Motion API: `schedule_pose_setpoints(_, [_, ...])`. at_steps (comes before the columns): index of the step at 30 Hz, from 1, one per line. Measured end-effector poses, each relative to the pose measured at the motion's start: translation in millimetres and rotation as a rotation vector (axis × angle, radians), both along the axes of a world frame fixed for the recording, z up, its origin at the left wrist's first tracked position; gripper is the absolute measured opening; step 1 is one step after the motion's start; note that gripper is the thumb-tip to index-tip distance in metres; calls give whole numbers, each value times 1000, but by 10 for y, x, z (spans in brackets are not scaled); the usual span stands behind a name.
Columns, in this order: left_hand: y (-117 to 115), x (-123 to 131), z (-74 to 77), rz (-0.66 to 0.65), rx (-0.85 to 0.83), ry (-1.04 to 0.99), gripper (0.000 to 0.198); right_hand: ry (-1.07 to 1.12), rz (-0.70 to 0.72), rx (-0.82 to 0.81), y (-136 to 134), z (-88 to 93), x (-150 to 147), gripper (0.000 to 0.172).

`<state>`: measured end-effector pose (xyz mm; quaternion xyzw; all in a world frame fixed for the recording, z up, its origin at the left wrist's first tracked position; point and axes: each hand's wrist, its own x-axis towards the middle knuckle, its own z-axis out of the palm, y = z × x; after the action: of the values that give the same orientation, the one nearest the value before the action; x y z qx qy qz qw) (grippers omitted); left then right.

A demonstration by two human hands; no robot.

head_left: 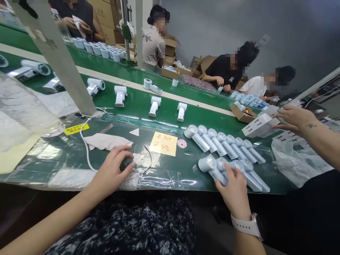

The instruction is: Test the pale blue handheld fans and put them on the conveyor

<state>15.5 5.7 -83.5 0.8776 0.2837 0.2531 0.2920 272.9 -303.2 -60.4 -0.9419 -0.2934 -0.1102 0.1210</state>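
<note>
Two rows of light-blue handheld fans point(223, 145), with lettering on the handles that seems to end in "FAN", lie on the green worktop point(164, 173). In the nearer row, my right hand point(235, 186) closes its thumb and fingers around one handheld fan point(221, 163), partly covering it. Another fan point(207, 163) lies just left of it. My left hand point(114, 170) rests low over the worktop, thumb and fingers apart, nothing held. Close to its fingertips are a small white triangular piece point(138, 158) and a thin dark cord point(151, 159). Behind it lies a crumpled pale cloth point(106, 140).
A handwritten yellow note point(164, 143) and a round pink sticker point(182, 143) lie mid-table. More fans point(154, 106) sit along the green conveyor point(138, 106). At right, a co-worker's hands point(294, 117) hold white boxes point(257, 124). A metal post point(57, 56) rises at left. Other people work opposite.
</note>
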Motion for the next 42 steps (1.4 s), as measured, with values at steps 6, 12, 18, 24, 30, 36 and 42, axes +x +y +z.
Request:
schedule_pose_setpoints(6, [-86,-29,57,-53,59,30,22,-95,-125,-179,-123,55,239,52])
schedule_pose_setpoints(12, [-127,-143,65,-35,101,-46,16,-181,14,-223,449,521,421,50])
schedule_pose_setpoints(18, [-170,-143,13,-66,165,-166,16,-5,257,-242,2341,802,666,34])
schedule_pose_setpoints(24, [-212,-241,-56,-61,124,-342,15,117,198,-223,3695,422,583,31])
schedule_pose_setpoints(30, [-258,-253,49,-109,107,-394,17,133,196,-123,4192,9,-152,34])
schedule_pose_setpoints(36, [-252,-252,60,-123,-10,-364,10,169,484,-66,3948,39,-269,29])
schedule_pose_setpoints(42, [-295,-184,68,-105,-26,-226,12,209,572,5,3648,21,-399,29])
